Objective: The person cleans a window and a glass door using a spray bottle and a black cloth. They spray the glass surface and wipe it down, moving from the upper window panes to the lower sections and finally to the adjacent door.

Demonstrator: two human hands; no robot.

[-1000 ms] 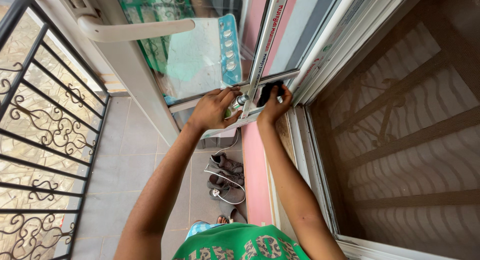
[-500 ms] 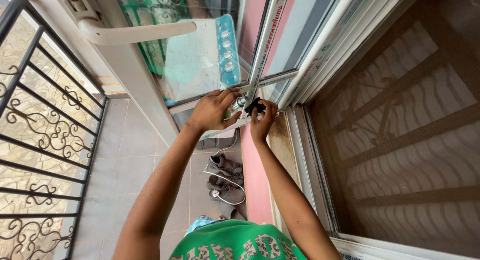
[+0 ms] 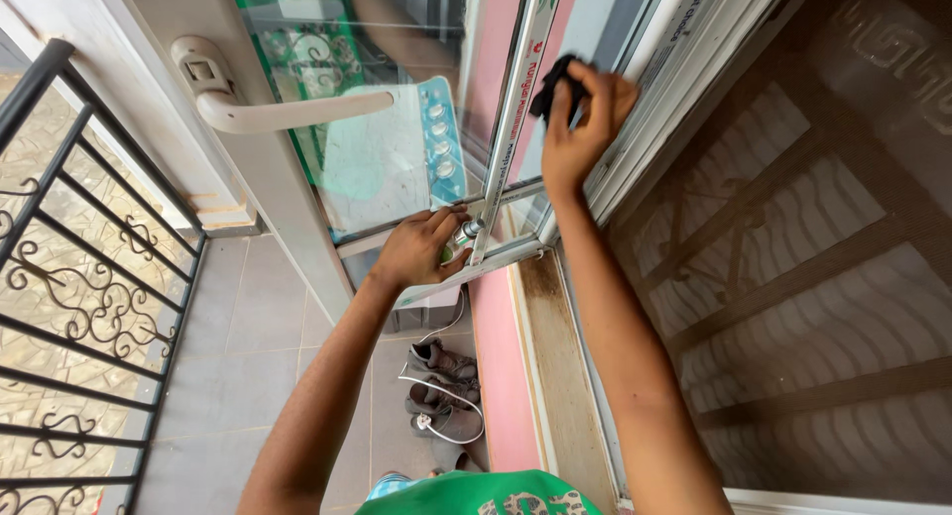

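Observation:
My right hand (image 3: 580,128) presses a small black cloth (image 3: 553,87) against the glass pane (image 3: 585,49) near the white window frame (image 3: 516,109), high up. My left hand (image 3: 421,249) is lower, wrapped around a small bottle with a silvery cap (image 3: 464,233), resting against the frame's lower crossbar (image 3: 496,200). Both arms reach up from the bottom of the view. I wear a green printed shirt (image 3: 476,495).
A white door handle (image 3: 288,107) juts out at upper left. A black iron railing (image 3: 79,277) runs along the left. Grey shoes (image 3: 444,386) with a white cable lie on the tiled floor. A brown mesh screen (image 3: 793,257) fills the right side.
My right hand has moved with the black cloth from the lower crossbar up the pane to the right. My left hand has kept hold of the bottle in the same place.

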